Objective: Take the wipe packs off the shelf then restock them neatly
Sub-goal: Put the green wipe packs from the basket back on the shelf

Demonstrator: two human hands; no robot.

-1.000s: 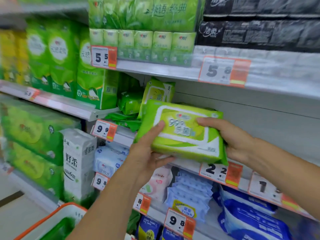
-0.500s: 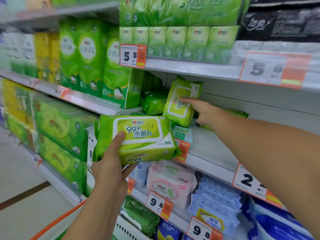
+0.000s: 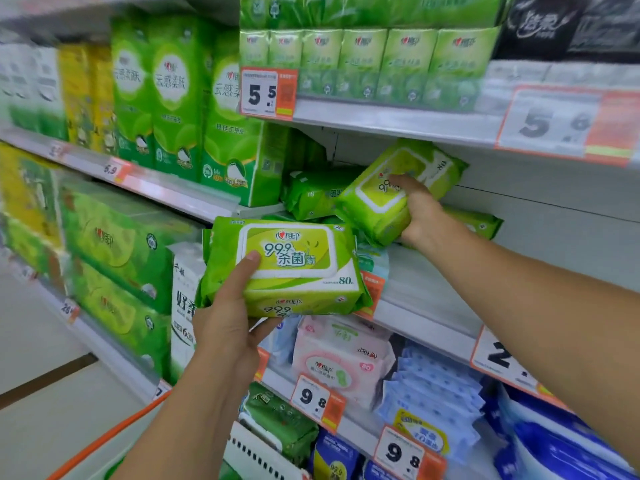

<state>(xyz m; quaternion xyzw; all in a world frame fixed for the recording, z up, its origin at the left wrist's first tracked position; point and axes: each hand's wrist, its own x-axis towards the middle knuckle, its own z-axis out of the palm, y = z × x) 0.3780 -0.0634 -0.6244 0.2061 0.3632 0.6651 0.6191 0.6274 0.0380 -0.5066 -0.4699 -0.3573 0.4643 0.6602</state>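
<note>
**Both my hands on green wipe packs at a shop shelf**

My left hand holds a green wipe pack out in front of the shelf edge, near me. The pack lies flat, label side up. My thumb presses on its top left, and my fingers curl underneath, so the hand grips the pack from below. My left forearm rises from the bottom of the view, bent at the wrist.

My right arm stretches from the lower right, far into the middle shelf. My right hand grips a second green wipe pack by its lower right end, thumb on its face, fingers wrapped round the underside. This pack is tilted, its upper end leaning toward the back of the shelf under the shelf above.

Just left of it lies a darker green pack on the same shelf. Another green pack shows behind my right wrist.

Tall green tissue packs stand further left. A pink pack and blue packs sit on the shelf below, behind price tags. An orange basket rim curves at the bottom left.
</note>
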